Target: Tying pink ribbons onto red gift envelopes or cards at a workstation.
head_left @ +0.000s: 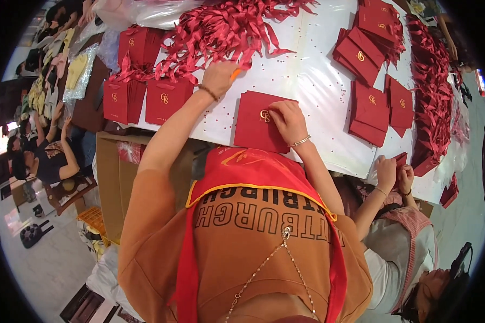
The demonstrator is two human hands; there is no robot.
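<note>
In front of me a flat red paper bag [249,121] with a small gold emblem lies at the near edge of the white table. My right hand [290,124] rests on its right half, fingers curled and pressed together against the paper beside the emblem. Farther left, my left hand [218,81] is closed around a small orange object [235,74], whose exact kind I cannot make out. That hand is at the lower fringe of a big heap of dark red ribbons [215,32]. Just left of my forearm stand red bags with ribbon handles [167,99].
More red bags lie in stacks [369,110] at the right, beside a long row of ribboned bags [431,91]. A co-worker's hands [388,172] hold a red piece at the right edge. An open cardboard box [113,183] stands below the table at left; other people sit beyond.
</note>
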